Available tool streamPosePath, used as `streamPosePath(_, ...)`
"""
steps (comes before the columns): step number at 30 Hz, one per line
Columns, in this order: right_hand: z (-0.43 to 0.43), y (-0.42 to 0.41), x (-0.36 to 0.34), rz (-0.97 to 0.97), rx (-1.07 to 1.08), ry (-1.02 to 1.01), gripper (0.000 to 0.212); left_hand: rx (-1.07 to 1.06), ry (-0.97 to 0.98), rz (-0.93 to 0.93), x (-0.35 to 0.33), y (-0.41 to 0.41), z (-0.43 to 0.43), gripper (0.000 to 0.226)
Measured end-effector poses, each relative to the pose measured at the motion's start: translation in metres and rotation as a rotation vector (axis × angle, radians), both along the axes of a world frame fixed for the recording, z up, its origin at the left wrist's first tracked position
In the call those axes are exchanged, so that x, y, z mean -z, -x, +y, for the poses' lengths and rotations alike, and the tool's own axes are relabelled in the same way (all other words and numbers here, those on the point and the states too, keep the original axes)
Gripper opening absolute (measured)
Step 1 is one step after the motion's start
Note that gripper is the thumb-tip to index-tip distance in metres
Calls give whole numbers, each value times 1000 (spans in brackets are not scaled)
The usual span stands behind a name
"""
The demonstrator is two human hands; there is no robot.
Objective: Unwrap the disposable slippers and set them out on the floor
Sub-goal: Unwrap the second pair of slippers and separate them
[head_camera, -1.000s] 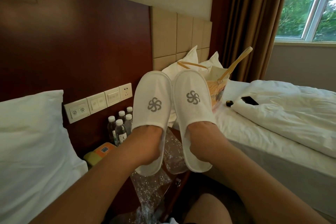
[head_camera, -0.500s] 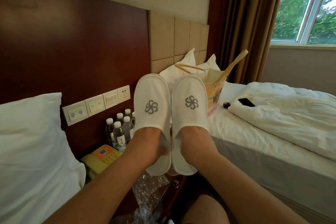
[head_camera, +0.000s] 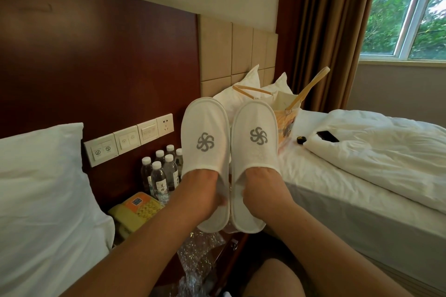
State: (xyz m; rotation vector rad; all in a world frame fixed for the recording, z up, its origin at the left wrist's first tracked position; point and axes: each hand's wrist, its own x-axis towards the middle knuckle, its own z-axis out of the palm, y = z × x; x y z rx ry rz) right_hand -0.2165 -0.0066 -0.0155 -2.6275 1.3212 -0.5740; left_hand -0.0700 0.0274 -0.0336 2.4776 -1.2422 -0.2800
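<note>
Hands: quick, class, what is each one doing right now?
Left hand: slid into the left slipper, holding it up.
Right hand: slid into the right slipper, holding it up.

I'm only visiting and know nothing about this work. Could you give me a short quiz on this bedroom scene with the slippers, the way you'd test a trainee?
1. True or false: the left slipper and the right slipper already lie on the floor.
2. Multiple choice: where is the crumpled clear wrapper? A) on the windowsill B) low down, beneath the held-up slippers C) on the white pillow
3. Short answer: what stands below the wall switches, behind the left hand?

Key
1. False: the left hand and right hand hold them up, toes upward, fingers tucked inside.
2. B
3. The water bottles, beside a yellow telephone.
</note>
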Motion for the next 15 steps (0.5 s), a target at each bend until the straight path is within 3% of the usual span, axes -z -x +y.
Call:
streamPosePath(4,-1,-2,-1,-50,-6,-2,30,-15,-2,4,-1,1,0,32)
streamPosePath(12,-10,-3,-7,-108,-20,52,23,94,64,-114,-10,2,3,41)
streamPosePath(15,-8,-3,-8,-108,-52,38,25,237,201,-277,-9,5,13,36)
